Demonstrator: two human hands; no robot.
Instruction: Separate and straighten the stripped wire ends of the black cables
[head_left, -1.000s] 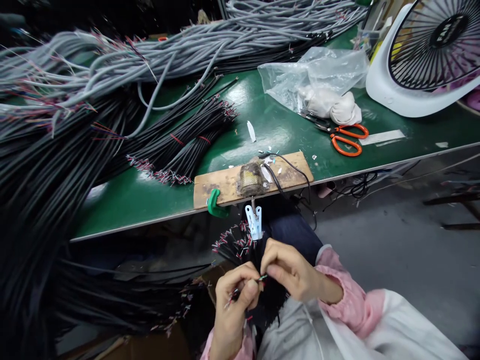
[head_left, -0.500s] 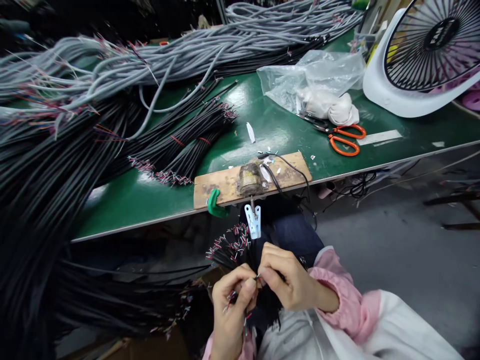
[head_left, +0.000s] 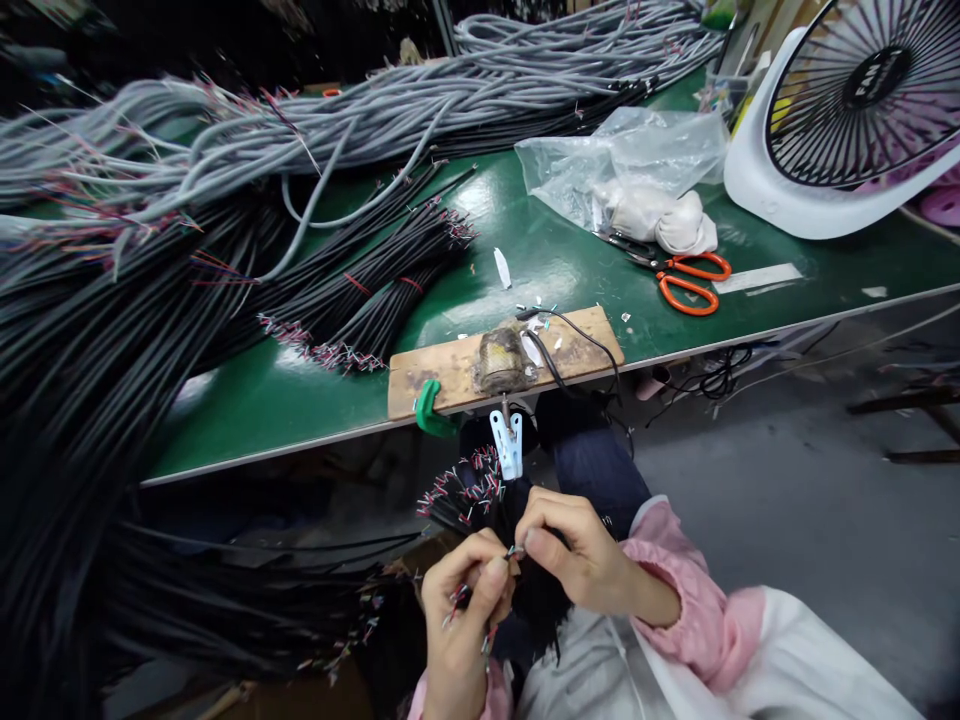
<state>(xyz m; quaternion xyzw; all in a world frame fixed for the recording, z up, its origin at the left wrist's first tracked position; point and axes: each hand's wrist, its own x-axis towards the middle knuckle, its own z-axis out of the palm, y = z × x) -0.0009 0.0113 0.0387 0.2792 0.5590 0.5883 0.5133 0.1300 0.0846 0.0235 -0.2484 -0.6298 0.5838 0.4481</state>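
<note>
Near the lap, my left hand [head_left: 466, 610] is closed round a few black cables, whose red and white wire ends poke out between the fingers. My right hand [head_left: 574, 550] is pinched at the tip of one cable, its fingertips close beside my left thumb. Just above the hands, a bundle of black cables with stripped coloured ends [head_left: 461, 495] hangs beside a light blue clip [head_left: 507, 445]. The clip is below a wooden board [head_left: 431, 375] at the table edge, with a stained block [head_left: 501, 360] on it and a green clamp [head_left: 433, 410] at its left.
Black cable bundles [head_left: 360, 270] and grey cables [head_left: 300, 130] cover the left and back of the green table [head_left: 555, 260]. Orange-handled scissors [head_left: 690, 285], a plastic bag [head_left: 570, 170] and a white fan [head_left: 780, 200] lie or stand at the right.
My right fingertips have shifted slightly at the cable tip, where more of the coloured wire ends now shows. My left hand has barely moved.
</note>
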